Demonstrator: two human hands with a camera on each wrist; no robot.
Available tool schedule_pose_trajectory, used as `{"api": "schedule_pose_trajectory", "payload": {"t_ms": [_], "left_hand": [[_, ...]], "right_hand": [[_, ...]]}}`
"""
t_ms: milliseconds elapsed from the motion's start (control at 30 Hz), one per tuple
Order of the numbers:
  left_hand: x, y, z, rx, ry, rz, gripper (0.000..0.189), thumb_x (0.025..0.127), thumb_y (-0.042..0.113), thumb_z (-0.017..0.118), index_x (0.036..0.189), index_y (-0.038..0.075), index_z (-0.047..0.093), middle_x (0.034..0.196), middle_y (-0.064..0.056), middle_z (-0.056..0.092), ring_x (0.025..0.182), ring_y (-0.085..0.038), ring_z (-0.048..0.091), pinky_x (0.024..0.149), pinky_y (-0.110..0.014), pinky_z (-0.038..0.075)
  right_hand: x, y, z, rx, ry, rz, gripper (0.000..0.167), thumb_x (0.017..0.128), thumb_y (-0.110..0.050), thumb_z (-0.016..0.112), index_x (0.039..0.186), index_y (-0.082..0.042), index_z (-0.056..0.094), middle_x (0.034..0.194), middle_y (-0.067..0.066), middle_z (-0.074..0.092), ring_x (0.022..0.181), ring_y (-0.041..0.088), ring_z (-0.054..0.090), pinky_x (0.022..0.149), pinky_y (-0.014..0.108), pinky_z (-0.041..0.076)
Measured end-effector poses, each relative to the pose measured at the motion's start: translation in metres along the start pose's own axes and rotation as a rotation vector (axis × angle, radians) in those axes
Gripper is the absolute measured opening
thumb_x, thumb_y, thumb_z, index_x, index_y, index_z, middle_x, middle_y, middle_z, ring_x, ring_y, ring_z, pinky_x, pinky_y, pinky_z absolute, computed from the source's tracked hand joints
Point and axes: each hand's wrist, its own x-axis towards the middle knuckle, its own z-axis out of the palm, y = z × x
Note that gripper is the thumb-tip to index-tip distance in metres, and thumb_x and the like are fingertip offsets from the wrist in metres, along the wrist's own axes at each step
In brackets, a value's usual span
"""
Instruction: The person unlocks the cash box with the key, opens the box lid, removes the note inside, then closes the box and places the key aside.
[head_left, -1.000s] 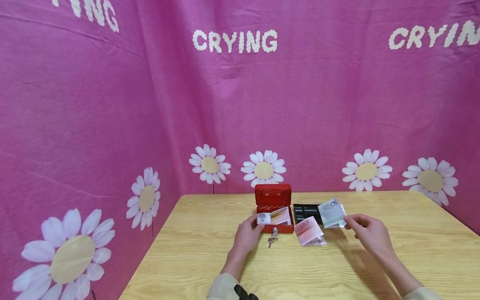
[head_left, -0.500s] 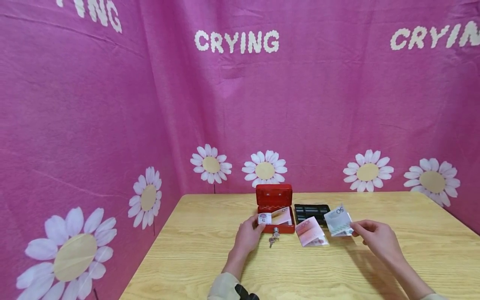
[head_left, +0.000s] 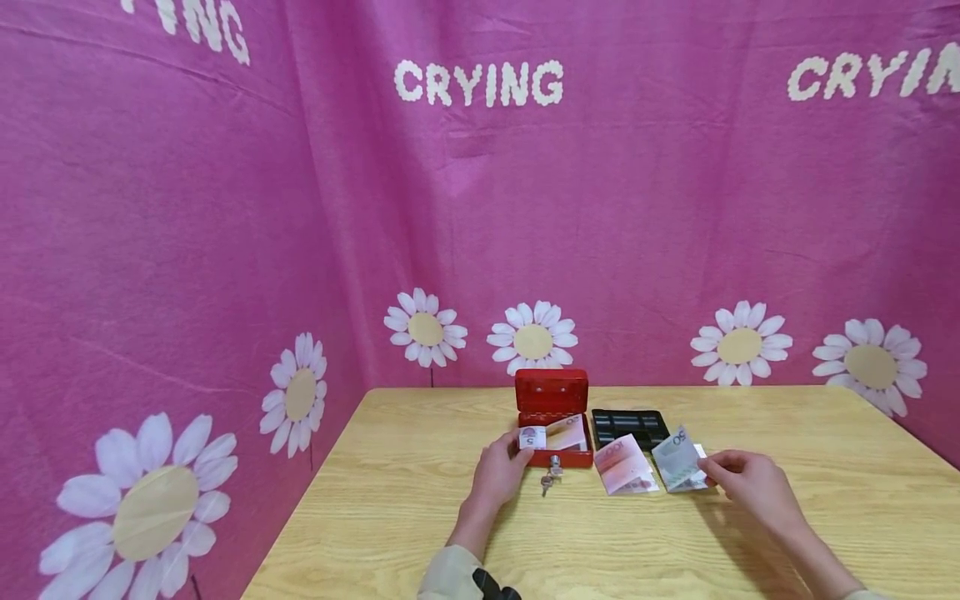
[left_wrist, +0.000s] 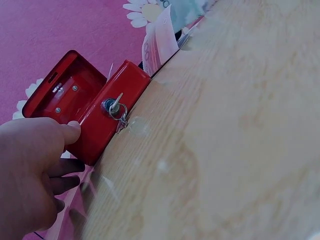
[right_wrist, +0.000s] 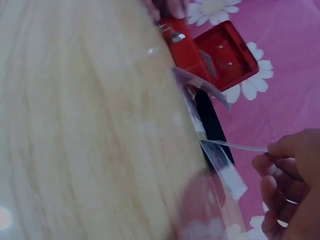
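My left hand (head_left: 498,473) holds the left front corner of a small red cash box (head_left: 576,459) with its lid raised; in the left wrist view the thumb rests on the box's edge. Inside the box lie a folded 5 banknote (head_left: 532,438) and a folded 20 banknote (head_left: 567,432). Keys (head_left: 546,483) hang from its front lock. My right hand (head_left: 759,490) pinches the right edge of a greenish folded 50 banknote (head_left: 678,461) between thumb and forefinger. In the right wrist view this note (right_wrist: 231,177) stands partly unfolded, its lower part at the table.
A folded pink 100 banknote (head_left: 624,463) sits on the table just right of the box. Behind it lies a black compartment tray (head_left: 611,423). The wooden table (head_left: 420,442) meets a pink curtain (head_left: 637,208) with daisies at the back and left.
The right hand has drawn the 50 banknote away from over the black tray, down and towards me, beside the 100 banknote. My left hand has stayed at the box.
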Motion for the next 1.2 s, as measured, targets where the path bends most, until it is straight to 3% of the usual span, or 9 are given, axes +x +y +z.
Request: {"api": "schedule_pose_trajectory", "payload": {"t_ms": [100,267,400,600,700,833,1067,1200], "left_hand": [[0.001,-0.001,0.0,0.002,0.002,0.011,0.051,0.1,0.027,0.059,0.147,0.011,0.049,0.148,-0.007,0.054,0.139,-0.031,0.047,0.115,-0.054,0.037],[0.001,-0.002,0.0,0.001,-0.004,0.021,0.051,0.1,0.027,0.059,0.147,0.009,0.048,0.148,-0.008,0.054,0.141,-0.031,0.045,0.121,-0.056,0.026],[0.001,-0.001,-0.001,0.005,-0.004,0.023,0.051,0.1,0.027,0.059,0.147,0.009,0.048,0.148,-0.008,0.053,0.141,-0.032,0.045,0.12,-0.056,0.027],[0.002,-0.001,-0.001,0.005,-0.003,0.025,0.051,0.1,0.027,0.059,0.147,0.01,0.048,0.148,-0.008,0.054,0.14,-0.031,0.047,0.118,-0.055,0.032],[0.002,-0.001,-0.001,0.004,-0.006,0.019,0.051,0.1,0.027,0.059,0.147,0.011,0.048,0.147,-0.008,0.054,0.139,-0.031,0.048,0.115,-0.054,0.037],[0.002,-0.002,-0.001,0.002,-0.002,0.04,0.05,0.1,0.026,0.06,0.146,0.01,0.05,0.145,-0.008,0.056,0.138,-0.031,0.049,0.116,-0.056,0.035],[0.002,-0.005,-0.002,0.032,0.043,0.148,0.045,0.097,0.018,0.063,0.139,0.001,0.056,0.134,-0.015,0.064,0.129,-0.033,0.057,0.108,-0.053,0.045],[0.001,-0.004,-0.002,0.023,0.026,0.122,0.047,0.099,0.02,0.061,0.141,0.002,0.054,0.137,-0.014,0.062,0.132,-0.033,0.054,0.114,-0.054,0.038]], "right_hand": [[0.0,0.001,0.001,-0.059,0.016,-0.034,0.031,0.097,-0.034,0.061,0.097,-0.005,0.075,0.078,0.001,0.07,0.066,0.006,0.049,0.058,0.024,0.039],[-0.001,0.0,0.001,-0.092,0.044,-0.053,0.03,0.096,-0.032,0.062,0.101,-0.004,0.075,0.085,0.004,0.073,0.077,0.011,0.06,0.066,0.029,0.045],[0.0,-0.003,0.0,-0.102,0.073,-0.071,0.032,0.096,-0.031,0.062,0.105,-0.002,0.073,0.093,0.011,0.075,0.082,0.016,0.062,0.068,0.032,0.046],[0.002,-0.015,0.002,-0.103,0.126,-0.113,0.031,0.095,-0.03,0.064,0.106,-0.003,0.073,0.093,0.011,0.074,0.074,0.012,0.056,0.063,0.028,0.042],[0.004,-0.024,0.005,-0.081,0.122,-0.123,0.03,0.094,-0.031,0.065,0.105,-0.004,0.074,0.089,0.007,0.072,0.072,0.01,0.055,0.062,0.027,0.041],[0.007,-0.034,0.011,-0.063,0.123,-0.143,0.027,0.093,-0.03,0.066,0.103,-0.006,0.074,0.088,0.005,0.072,0.072,0.008,0.055,0.062,0.026,0.042],[0.012,-0.051,0.021,-0.049,0.103,-0.175,0.022,0.093,-0.028,0.066,0.099,-0.008,0.075,0.092,0.007,0.075,0.075,0.011,0.058,0.065,0.03,0.044],[0.014,-0.06,0.03,-0.038,0.091,-0.195,0.019,0.093,-0.024,0.067,0.099,-0.008,0.075,0.093,0.007,0.075,0.077,0.013,0.059,0.067,0.03,0.045]]}}
